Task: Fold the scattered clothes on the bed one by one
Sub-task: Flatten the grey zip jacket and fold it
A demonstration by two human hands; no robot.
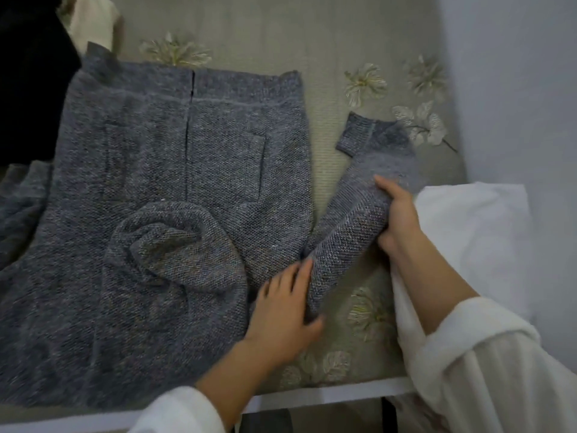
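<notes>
A grey knitted cardigan (pixel 162 170) lies spread flat on the bed, its hood bunched in the middle and two pockets showing. Its right sleeve (pixel 352 214) stretches out to the right, cuff pointing away from me. My right hand (pixel 398 214) grips that sleeve partway along, thumb on top and fingers curled under it. My left hand (pixel 285 310) presses with straight fingers on the cardigan where the sleeve joins the body. The left sleeve (pixel 18 207) hangs off at the far left edge.
The bed cover (pixel 327 126) is beige with embroidered flowers. A black garment (pixel 31 73) and a cream one (pixel 93 20) lie at the back left. White cloth (pixel 474 226) is piled at the right. A pale wall (pixel 515 89) bounds the right side.
</notes>
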